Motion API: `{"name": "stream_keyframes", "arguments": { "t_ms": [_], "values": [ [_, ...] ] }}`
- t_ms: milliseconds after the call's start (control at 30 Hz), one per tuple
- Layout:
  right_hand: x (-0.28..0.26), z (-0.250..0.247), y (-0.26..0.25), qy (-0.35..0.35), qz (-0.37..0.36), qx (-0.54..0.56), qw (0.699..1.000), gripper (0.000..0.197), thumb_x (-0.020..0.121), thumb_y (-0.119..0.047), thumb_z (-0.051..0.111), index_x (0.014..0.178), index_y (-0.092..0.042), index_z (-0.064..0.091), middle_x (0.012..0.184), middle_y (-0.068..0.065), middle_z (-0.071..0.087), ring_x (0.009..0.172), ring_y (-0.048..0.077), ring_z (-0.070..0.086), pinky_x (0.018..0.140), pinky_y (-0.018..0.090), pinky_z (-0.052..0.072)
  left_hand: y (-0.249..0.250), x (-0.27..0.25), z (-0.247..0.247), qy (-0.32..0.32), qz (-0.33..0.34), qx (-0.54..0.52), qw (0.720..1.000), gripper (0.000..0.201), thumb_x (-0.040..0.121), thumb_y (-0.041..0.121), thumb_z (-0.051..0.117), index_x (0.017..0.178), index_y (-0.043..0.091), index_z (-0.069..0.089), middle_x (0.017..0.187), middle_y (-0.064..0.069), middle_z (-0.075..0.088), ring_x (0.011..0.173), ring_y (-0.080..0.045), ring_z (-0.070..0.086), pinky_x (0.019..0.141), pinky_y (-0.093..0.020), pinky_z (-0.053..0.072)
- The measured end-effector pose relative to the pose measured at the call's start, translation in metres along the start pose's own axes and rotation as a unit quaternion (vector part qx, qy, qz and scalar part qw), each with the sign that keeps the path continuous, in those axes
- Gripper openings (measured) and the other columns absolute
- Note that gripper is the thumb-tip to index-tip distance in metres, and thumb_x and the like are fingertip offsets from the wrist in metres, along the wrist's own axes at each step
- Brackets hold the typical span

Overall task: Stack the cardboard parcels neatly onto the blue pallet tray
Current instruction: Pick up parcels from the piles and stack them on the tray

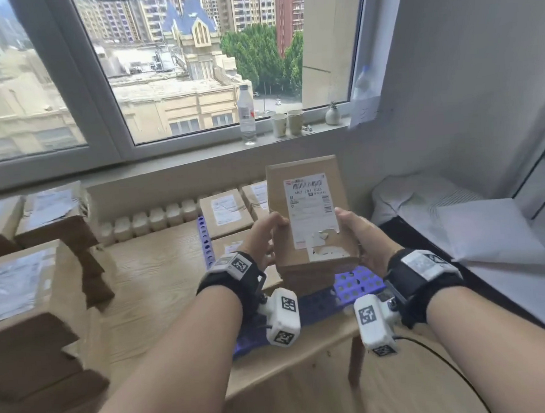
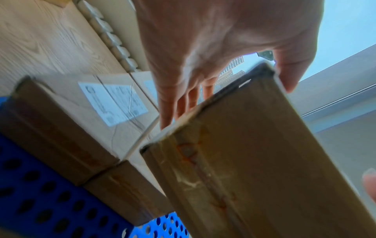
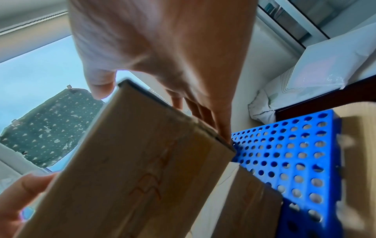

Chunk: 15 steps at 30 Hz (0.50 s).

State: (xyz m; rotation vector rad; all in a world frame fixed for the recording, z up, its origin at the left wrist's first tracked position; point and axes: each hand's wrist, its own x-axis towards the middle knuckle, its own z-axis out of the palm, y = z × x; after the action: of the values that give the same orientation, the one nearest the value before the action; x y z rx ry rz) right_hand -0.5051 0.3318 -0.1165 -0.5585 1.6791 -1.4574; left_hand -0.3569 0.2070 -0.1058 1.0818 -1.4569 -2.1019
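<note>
I hold a cardboard parcel [image 1: 309,210] with a torn white label between both hands, tilted with its far end up. My left hand [image 1: 266,235] grips its left edge and my right hand [image 1: 357,233] its right edge, thumbs on top and fingers underneath [image 2: 181,103] [image 3: 205,112]. It hovers over the blue perforated pallet tray [image 1: 358,281] [image 3: 295,153] [image 2: 40,193] on the wooden table. Flat labelled parcels [image 1: 225,212] [image 2: 81,112] lie on the tray's far and left parts. Another parcel [image 3: 250,209] sits just below the held one.
A pile of several parcels [image 1: 24,285] stands at the table's left. On the windowsill are a water bottle [image 1: 246,112], two paper cups [image 1: 287,124] and a small vase [image 1: 332,115]. White sheets and bedding [image 1: 489,231] lie to the right. A radiator [image 1: 150,220] runs behind the table.
</note>
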Motion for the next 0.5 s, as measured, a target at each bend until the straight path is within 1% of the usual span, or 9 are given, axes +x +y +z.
{"name": "stream_keyframes", "arguments": {
  "t_ms": [33, 67, 100, 133, 200, 267, 367, 433, 500],
  "values": [
    [0.003, -0.015, 0.003, 0.001, 0.000, -0.008, 1.000, 0.056, 0.081, -0.060, 0.060, 0.116, -0.017, 0.069, 0.111, 0.008, 0.073, 0.103, 0.028, 0.069, 0.090, 0.042, 0.054, -0.005, 0.004, 0.013, -0.001, -0.012, 0.001, 1.000, 0.040, 0.063, 0.029, 0.059, 0.102, 0.019, 0.060, 0.100, -0.004, 0.061, 0.086, -0.017, 0.057, 0.062, -0.026, 0.047],
    [0.006, -0.028, 0.006, 0.001, -0.001, -0.008, 1.000, 0.050, 0.087, -0.056, 0.057, 0.115, -0.015, 0.069, 0.108, 0.007, 0.074, 0.094, 0.023, 0.071, 0.076, 0.031, 0.058, -0.010, 0.009, 0.025, -0.003, -0.021, 0.007, 1.000, 0.045, 0.060, 0.029, 0.057, 0.103, 0.018, 0.060, 0.097, -0.004, 0.061, 0.083, -0.017, 0.057, 0.060, -0.025, 0.047],
    [0.007, -0.041, 0.008, 0.011, -0.003, -0.009, 1.000, 0.051, 0.089, -0.055, 0.057, 0.115, -0.013, 0.068, 0.106, 0.007, 0.074, 0.088, 0.020, 0.071, 0.063, 0.023, 0.056, -0.014, 0.013, 0.036, -0.005, -0.030, 0.014, 0.999, 0.048, 0.058, 0.028, 0.056, 0.104, 0.016, 0.060, 0.096, -0.004, 0.060, 0.082, -0.018, 0.057, 0.061, -0.025, 0.048],
    [0.010, -0.053, 0.012, 0.027, 0.001, -0.013, 1.000, 0.063, 0.081, -0.062, 0.062, 0.117, -0.011, 0.066, 0.106, 0.008, 0.073, 0.087, 0.021, 0.072, 0.058, 0.021, 0.054, -0.018, 0.017, 0.046, -0.012, -0.038, 0.023, 0.999, 0.047, 0.057, 0.026, 0.056, 0.103, 0.015, 0.059, 0.097, -0.004, 0.060, 0.084, -0.019, 0.057, 0.065, -0.027, 0.049],
    [0.022, -0.077, 0.021, 0.064, 0.017, -0.036, 0.997, 0.102, 0.050, -0.082, 0.071, 0.123, -0.011, 0.061, 0.111, 0.008, 0.072, 0.095, 0.023, 0.072, 0.065, 0.028, 0.056, -0.025, 0.025, 0.062, -0.032, -0.054, 0.041, 0.997, 0.041, 0.057, 0.021, 0.056, 0.098, 0.014, 0.059, 0.103, -0.005, 0.060, 0.091, -0.022, 0.056, 0.072, -0.030, 0.048],
    [0.039, -0.101, 0.032, 0.087, 0.019, -0.060, 0.994, 0.121, 0.031, -0.091, 0.069, 0.122, -0.013, 0.059, 0.111, 0.005, 0.071, 0.099, 0.021, 0.070, 0.077, 0.036, 0.056, -0.030, 0.032, 0.076, -0.042, -0.068, 0.053, 0.995, 0.034, 0.061, 0.015, 0.059, 0.095, 0.013, 0.059, 0.101, -0.004, 0.059, 0.090, -0.022, 0.055, 0.072, -0.031, 0.048],
    [0.054, -0.120, 0.032, 0.106, 0.009, -0.071, 0.992, 0.123, 0.029, -0.090, 0.069, 0.122, -0.011, 0.054, 0.115, 0.006, 0.067, 0.102, 0.022, 0.067, 0.091, 0.044, 0.054, -0.029, 0.048, 0.090, -0.043, -0.077, 0.074, 0.993, 0.011, 0.084, 0.004, 0.055, 0.090, 0.014, 0.058, 0.094, -0.001, 0.058, 0.083, -0.018, 0.055, 0.061, -0.028, 0.047],
    [0.062, -0.125, 0.030, 0.107, 0.007, -0.065, 0.992, 0.124, 0.029, -0.086, 0.073, 0.126, -0.012, 0.048, 0.117, 0.007, 0.065, 0.104, 0.023, 0.066, 0.094, 0.046, 0.053, -0.027, 0.063, 0.097, -0.049, -0.078, 0.090, 0.992, 0.015, 0.088, 0.003, 0.051, 0.092, 0.015, 0.059, 0.094, 0.000, 0.058, 0.082, -0.017, 0.055, 0.056, -0.027, 0.046],
    [0.075, -0.130, 0.029, 0.106, 0.006, -0.056, 0.993, 0.131, 0.025, -0.085, 0.075, 0.130, -0.012, 0.046, 0.119, 0.008, 0.064, 0.105, 0.025, 0.066, 0.094, 0.048, 0.053, -0.024, 0.079, 0.101, -0.063, -0.076, 0.102, 0.990, 0.020, 0.089, 0.003, 0.052, 0.097, 0.019, 0.061, 0.100, -0.001, 0.059, 0.086, -0.018, 0.057, 0.059, -0.029, 0.048]
  ]
}}
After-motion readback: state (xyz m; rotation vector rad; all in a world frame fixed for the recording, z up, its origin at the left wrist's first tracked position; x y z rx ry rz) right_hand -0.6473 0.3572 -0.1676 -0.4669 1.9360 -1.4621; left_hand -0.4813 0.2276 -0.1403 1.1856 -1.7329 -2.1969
